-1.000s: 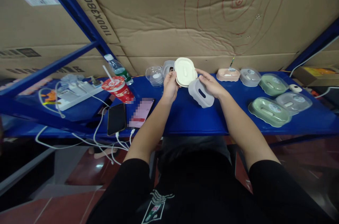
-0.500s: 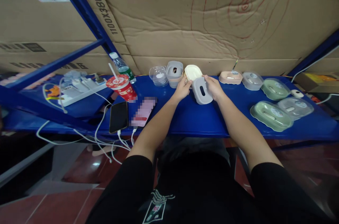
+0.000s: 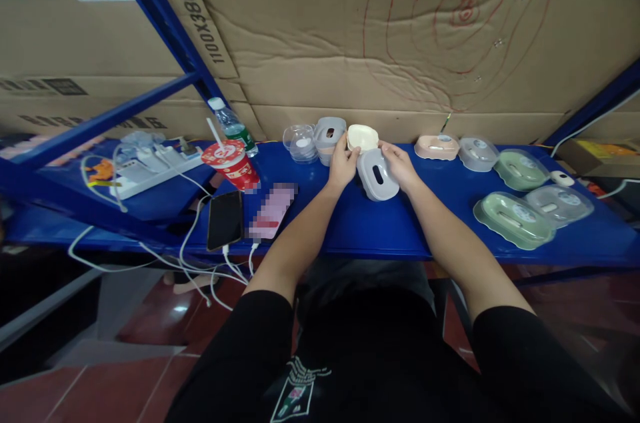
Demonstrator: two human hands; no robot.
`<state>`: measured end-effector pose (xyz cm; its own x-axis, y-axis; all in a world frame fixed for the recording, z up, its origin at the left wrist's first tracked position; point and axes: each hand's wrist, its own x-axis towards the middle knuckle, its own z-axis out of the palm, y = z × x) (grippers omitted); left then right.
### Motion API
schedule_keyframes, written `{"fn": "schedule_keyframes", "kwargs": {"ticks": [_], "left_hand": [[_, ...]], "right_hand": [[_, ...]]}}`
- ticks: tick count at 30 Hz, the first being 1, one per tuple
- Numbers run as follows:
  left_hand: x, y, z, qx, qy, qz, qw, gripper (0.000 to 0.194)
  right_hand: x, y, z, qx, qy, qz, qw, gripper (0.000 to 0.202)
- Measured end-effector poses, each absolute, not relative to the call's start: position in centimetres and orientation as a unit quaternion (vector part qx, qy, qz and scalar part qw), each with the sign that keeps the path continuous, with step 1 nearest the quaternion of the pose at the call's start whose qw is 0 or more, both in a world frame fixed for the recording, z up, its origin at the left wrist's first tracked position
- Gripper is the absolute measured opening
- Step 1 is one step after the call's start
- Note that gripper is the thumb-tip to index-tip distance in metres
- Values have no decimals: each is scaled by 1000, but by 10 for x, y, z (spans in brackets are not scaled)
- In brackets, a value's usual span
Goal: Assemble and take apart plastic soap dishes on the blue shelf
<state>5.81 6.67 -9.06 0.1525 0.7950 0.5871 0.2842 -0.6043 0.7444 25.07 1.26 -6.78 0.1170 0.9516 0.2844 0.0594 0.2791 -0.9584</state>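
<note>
My left hand (image 3: pixel 343 165) is closed around the left side of a cream container (image 3: pixel 363 136), which is shallow and open at the top. The fingers of my right hand (image 3: pixel 399 164) are closed on the upper right edge of a grey slotted box part (image 3: pixel 376 177) with rounded corners and a dark oval slot. That grey part is tilted and sits just in front of the cream container, overlapping its lower edge. Left of my left hand stands a stack of similar slotted grey pieces (image 3: pixel 331 133), beside some stacked clear plastic lids (image 3: pixel 301 144).
Lidded boxes in pink (image 3: pixel 436 147), grey (image 3: pixel 477 153) and green (image 3: pixel 515 219) stand on the right of the blue table (image 3: pixel 360 233). To the left are a red cup (image 3: pixel 231 166), a water bottle (image 3: pixel 233 126), two phones (image 3: pixel 225 221) with cables, and a power strip (image 3: pixel 155 173).
The grey slotted part has shifted slightly left and down and turned a little. My left hand has moved up along the cream container's side, and my right hand has moved slightly left.
</note>
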Motion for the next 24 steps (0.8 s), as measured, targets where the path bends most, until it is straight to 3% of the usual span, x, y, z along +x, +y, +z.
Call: {"fn": "schedule_keyframes", "kwargs": {"ticks": [6,11,19,24], "left_hand": [[51,57,-84,682,466,517,224,60],[51,43,-71,677,427,553,230,37],[64,-6,-50,783,283,394,389,32],[68,-10,-50,765,300,408,398,28]], "right_hand": [[250,11,-64,-487,-547,357,580,76],[249,11,-61,-478,-534,320,619,75],[271,18,-54,-511,-412,169,735,84],[272,14,-48,-540,-443,192,689,101]]}}
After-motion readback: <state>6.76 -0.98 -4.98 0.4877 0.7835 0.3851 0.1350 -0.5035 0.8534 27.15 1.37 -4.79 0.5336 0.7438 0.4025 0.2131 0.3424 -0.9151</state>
